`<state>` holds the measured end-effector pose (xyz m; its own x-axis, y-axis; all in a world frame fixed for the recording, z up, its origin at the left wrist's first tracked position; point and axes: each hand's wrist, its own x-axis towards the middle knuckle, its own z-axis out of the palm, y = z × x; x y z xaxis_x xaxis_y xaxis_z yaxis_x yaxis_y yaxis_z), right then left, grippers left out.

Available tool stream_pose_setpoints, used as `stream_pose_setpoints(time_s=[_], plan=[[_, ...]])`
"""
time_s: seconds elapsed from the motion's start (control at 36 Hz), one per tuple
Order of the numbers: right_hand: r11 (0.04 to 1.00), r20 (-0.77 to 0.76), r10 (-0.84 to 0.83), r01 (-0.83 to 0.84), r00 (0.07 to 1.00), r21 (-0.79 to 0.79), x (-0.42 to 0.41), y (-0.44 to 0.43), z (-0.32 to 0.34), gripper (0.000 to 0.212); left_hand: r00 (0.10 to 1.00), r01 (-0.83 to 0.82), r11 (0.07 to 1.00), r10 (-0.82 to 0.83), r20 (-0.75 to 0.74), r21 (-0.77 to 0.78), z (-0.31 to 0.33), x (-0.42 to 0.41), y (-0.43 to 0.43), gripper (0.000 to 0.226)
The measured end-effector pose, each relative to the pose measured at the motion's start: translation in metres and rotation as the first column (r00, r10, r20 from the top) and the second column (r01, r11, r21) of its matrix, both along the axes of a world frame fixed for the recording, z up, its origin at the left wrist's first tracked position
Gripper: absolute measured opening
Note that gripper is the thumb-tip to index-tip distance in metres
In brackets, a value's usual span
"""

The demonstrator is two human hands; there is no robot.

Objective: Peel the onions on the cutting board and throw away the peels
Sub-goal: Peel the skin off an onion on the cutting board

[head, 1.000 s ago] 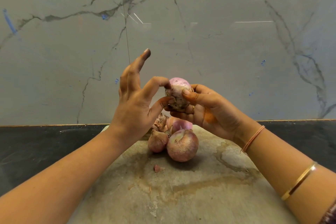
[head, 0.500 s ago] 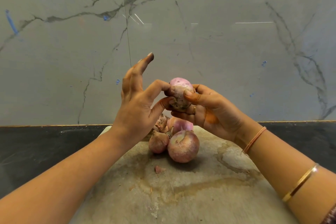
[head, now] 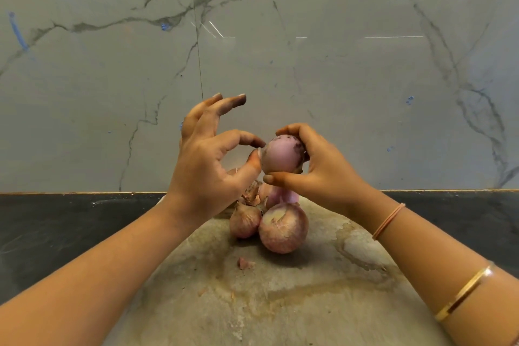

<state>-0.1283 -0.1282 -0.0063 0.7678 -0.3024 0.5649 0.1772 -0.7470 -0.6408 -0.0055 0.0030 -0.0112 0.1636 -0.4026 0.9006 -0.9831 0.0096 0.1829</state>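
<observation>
My right hand [head: 317,168] grips a small purple onion [head: 280,156] from the right, thumb below and fingers curled over its top, above the cutting board [head: 280,303]. My left hand [head: 207,168] pinches at the onion's left side with thumb and forefinger, its other fingers raised. Below them on the stained round board lie a large onion [head: 283,229], a smaller onion [head: 244,220] and some more onions or peels [head: 252,194] partly hidden behind my hands. A small peel scrap [head: 245,263] lies in front of the pile.
The board sits on a dark countertop [head: 70,227] that runs to both sides. A grey marble wall [head: 337,64] rises straight behind the counter.
My right hand has turned the onion, so its fingers now curl over the top and the smooth purple side faces me. My left hand stays at the onion's left side.
</observation>
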Motion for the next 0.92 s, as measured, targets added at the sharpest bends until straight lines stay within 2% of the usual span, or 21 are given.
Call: stream_pose_setpoints(time_s=[0.11, 0.25, 0.44, 0.56, 0.78, 0.92], plan=[[0.974, 0.063, -0.087, 0.098, 0.994, -0.203, 0.002, -0.003, -0.003, 0.058, 1.0, -0.019, 1.0, 0.019, -0.003, 0.022, -0.001, -0.001, -0.001, 0.026], [0.943, 0.071, -0.116, 0.132, 0.991, -0.304, 0.003, 0.0, -0.003, 0.061, 0.998, -0.054, 0.999, 0.054, 0.013, 0.0, -0.001, -0.002, -0.002, 0.023], [0.946, 0.099, -0.122, 0.146, 0.988, -0.29, 0.003, 0.001, -0.004, 0.059, 0.989, -0.099, 0.994, 0.102, 0.109, -0.037, -0.002, -0.005, -0.004, 0.018], [0.956, 0.095, -0.096, 0.118, 0.991, -0.27, 0.005, 0.002, -0.005, 0.06, 0.985, -0.123, 0.992, 0.127, 0.115, -0.038, -0.002, -0.005, -0.004, 0.017], [0.982, 0.069, -0.032, 0.044, 0.997, -0.183, 0.002, 0.003, -0.001, 0.058, 0.98, -0.196, 0.981, 0.195, -0.044, -0.015, 0.0, 0.01, 0.0, 0.023], [0.992, 0.063, 0.001, 0.007, 0.998, -0.129, -0.001, 0.003, 0.0, 0.058, 0.946, -0.292, 0.955, 0.295, -0.132, 0.043, -0.002, 0.022, 0.001, 0.007]])
